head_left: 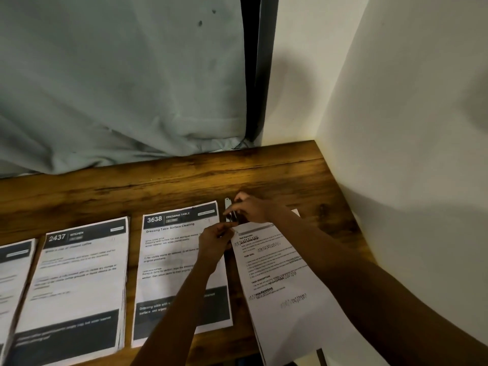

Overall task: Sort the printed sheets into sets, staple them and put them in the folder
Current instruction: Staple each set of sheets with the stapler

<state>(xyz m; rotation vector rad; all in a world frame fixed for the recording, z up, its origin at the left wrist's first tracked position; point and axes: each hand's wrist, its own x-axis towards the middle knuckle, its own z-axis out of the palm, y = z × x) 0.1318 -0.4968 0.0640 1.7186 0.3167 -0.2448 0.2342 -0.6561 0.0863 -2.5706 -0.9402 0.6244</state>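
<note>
4 lots of printed sheets lie in a row along the near part of the wooden desk (158, 186). At the left edge of the view is a stack cut off by the frame (13, 286). Just beside it lies the 2437 stack (79, 281), headed KITCHEN. Next comes the 3638 stack (171, 260), headed DRESSING TABLE, and these 3 lie roughly parallel. The tilted set (277, 273) is nearest the desk's right edge, its lower end running off the near edge and its top leaning toward the 3638 stack.

A small silver and black stapler (227, 206) sits between the top corners of the 3638 stack and the tilted set. The right hand (253, 208) is over it with fingers curled round its dark part, though blur hides the exact hold. Its forearm crosses the tilted set. The left hand (215, 243) rests over the right margin of the 3638 stack, its bunched fingertips pinching the top left corner of the tilted set.

Behind the desk's far edge hangs a pale grey-green curtain (118, 75), and a cream wall (396, 101) closes the right side.
</note>
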